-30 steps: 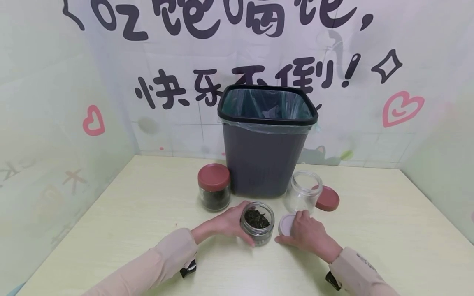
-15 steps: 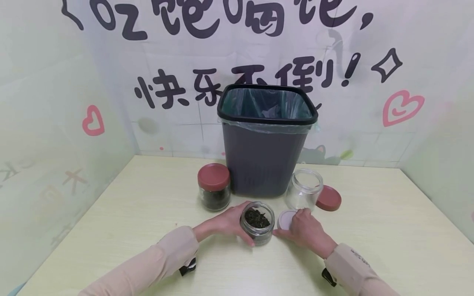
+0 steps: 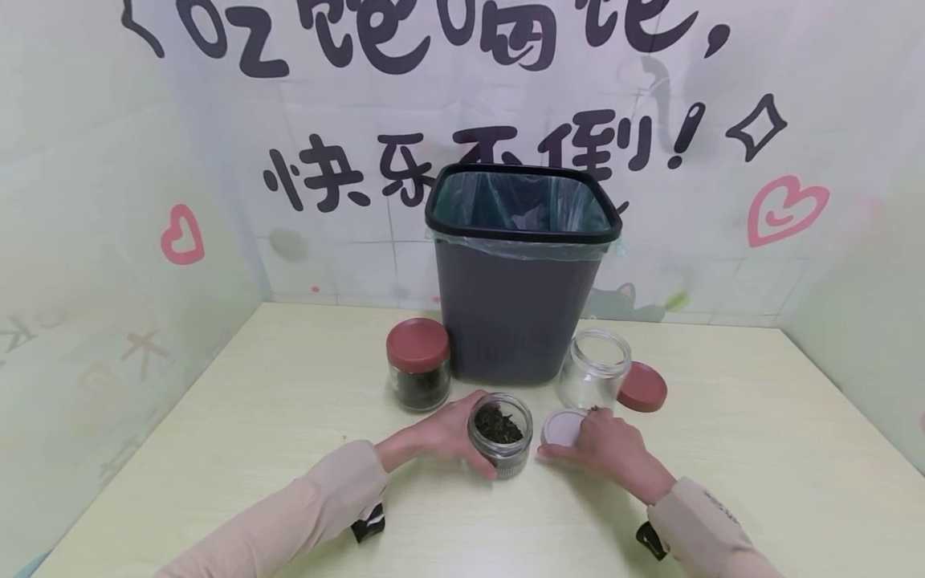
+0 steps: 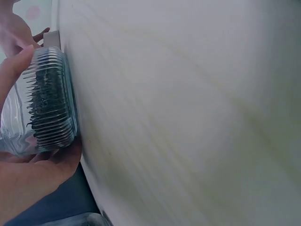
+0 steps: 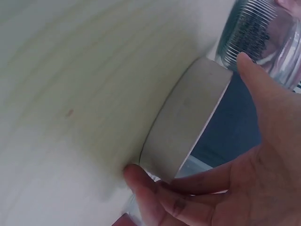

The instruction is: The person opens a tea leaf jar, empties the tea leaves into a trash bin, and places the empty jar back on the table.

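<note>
A white fabric backdrop (image 3: pixel 325 261) printed with bold black characters and pink hearts rose behind the pale wood-grain bench (image 3: pixel 730 449). At the bench's rear stood a dark grey, tapered plastic bin (image 3: pixel 515 313), its black rim holding a translucent green plastic liner (image 3: pixel 491 205). A round clear glass jar (image 3: pixel 588 389), uncapped, stood upright near the bin's right side, and a glass jar with a dark red screw lid (image 3: pixel 419 387), dark stuff inside, stood close by its left. In front, the person's left hand (image 3: pixel 454 437) grasped a small ribbed clear jar (image 3: pixel 502 441) upright on the bench, its mouth uncovered. The right hand (image 3: pixel 610 449) was curled about a pale, round, shallow lid (image 3: pixel 560 429), fingers round its far edge and thumb by the near one (whether the thumb touched it, I could not tell). That lid was just beside the small jar, in front of the clear one. A flat dark red disc-shaped lid (image 3: pixel 643 387) lay beside the clear jar, partly behind it. Smallest were the dark dried leaves (image 3: pixel 499 425) inside the small jar.
</note>
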`<state>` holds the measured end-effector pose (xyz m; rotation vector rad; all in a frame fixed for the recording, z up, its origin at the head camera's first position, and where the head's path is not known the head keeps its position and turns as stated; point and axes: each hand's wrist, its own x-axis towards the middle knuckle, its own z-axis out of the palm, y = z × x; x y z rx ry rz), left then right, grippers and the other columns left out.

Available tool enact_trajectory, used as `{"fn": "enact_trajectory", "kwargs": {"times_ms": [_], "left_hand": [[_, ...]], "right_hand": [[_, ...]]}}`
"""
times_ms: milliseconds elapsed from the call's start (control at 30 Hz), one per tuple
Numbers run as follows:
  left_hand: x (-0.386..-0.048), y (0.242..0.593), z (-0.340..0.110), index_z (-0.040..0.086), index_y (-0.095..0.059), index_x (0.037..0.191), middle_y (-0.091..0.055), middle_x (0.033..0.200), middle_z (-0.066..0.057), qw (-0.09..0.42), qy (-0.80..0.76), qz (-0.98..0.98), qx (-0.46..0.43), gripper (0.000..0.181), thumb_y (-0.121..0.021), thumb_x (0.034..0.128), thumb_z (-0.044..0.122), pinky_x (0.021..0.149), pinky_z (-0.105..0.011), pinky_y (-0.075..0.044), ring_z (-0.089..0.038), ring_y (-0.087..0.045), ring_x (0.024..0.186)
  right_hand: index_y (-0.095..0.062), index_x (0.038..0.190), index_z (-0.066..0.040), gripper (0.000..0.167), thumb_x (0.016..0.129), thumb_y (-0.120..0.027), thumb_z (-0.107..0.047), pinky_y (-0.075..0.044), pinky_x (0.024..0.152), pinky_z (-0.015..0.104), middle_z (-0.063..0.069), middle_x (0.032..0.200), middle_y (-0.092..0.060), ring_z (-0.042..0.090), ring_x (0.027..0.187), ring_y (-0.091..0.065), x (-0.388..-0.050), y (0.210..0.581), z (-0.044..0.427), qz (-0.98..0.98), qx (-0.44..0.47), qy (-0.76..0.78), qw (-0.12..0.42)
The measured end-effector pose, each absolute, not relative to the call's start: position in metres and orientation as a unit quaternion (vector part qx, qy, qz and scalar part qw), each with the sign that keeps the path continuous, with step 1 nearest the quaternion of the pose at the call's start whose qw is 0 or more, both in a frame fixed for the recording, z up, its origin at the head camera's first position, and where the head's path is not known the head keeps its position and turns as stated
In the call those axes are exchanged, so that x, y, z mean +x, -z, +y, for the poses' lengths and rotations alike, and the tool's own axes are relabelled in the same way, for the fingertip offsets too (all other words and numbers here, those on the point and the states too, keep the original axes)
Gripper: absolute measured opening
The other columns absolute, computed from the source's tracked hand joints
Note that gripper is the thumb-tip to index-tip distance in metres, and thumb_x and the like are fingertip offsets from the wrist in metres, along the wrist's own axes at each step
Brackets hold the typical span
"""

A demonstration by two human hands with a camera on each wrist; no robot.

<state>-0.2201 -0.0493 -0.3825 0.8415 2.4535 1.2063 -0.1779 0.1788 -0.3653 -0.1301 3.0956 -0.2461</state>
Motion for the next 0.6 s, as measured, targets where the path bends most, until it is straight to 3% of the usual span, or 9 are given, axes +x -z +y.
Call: {"fn": "enact_trajectory", "kwargs": {"times_ms": [167, 333, 433, 600], "left_hand": [[-0.218, 0.380, -0.051, 0.002, -0.044, 0.115, -0.055, 0.109, -0.007, 0.135, -0.443, 0.845, 0.268, 0.081, -0.087, 0.0479, 0.017, 0.093, -0.039, -0.037, -0.023, -0.050, 0.105], [-0.222, 0.386, -0.056, 0.004, -0.045, 0.119, -0.055, 0.110, -0.006, 0.112, -0.446, 0.850, 0.258, 0.085, -0.086, 0.0499, 0.031, 0.091, -0.038, -0.038, -0.022, -0.049, 0.106], [-0.218, 0.376, -0.056, 0.006, -0.045, 0.121, -0.055, 0.111, -0.006, 0.109, -0.428, 0.870, 0.218, 0.085, -0.085, 0.0507, 0.031, 0.089, -0.040, -0.039, -0.023, -0.048, 0.106], [-0.216, 0.365, -0.057, 0.006, -0.046, 0.117, -0.056, 0.104, -0.004, 0.079, -0.411, 0.886, 0.196, 0.080, -0.084, 0.0523, 0.034, 0.083, -0.037, -0.042, -0.020, -0.051, 0.100]], "right_hand": [[-0.052, 0.077, 0.002, 0.064, 0.072, -0.056, -0.061, -0.042, 0.045, 0.039, 0.009, 0.067, -0.051, 0.021, 0.058, -0.052, -0.178, 0.359, 0.185, 0.995, -0.048, 0.086, 0.020], [-0.057, 0.089, 0.004, 0.063, 0.078, -0.053, -0.058, -0.044, 0.049, 0.041, 0.010, 0.071, -0.057, 0.024, 0.067, -0.057, -0.175, 0.349, 0.194, 0.992, -0.068, 0.104, 0.025], [-0.060, 0.086, 0.001, 0.054, 0.077, -0.058, -0.052, -0.043, 0.048, 0.035, 0.004, 0.065, -0.057, 0.017, 0.061, -0.054, -0.173, 0.339, 0.199, 0.986, -0.081, 0.143, 0.017], [-0.064, 0.075, -0.002, 0.029, 0.082, -0.062, -0.030, -0.043, 0.049, 0.027, 0.001, 0.061, -0.059, 0.009, 0.054, -0.051, -0.177, 0.310, 0.208, 0.965, -0.137, 0.212, -0.064]]}}
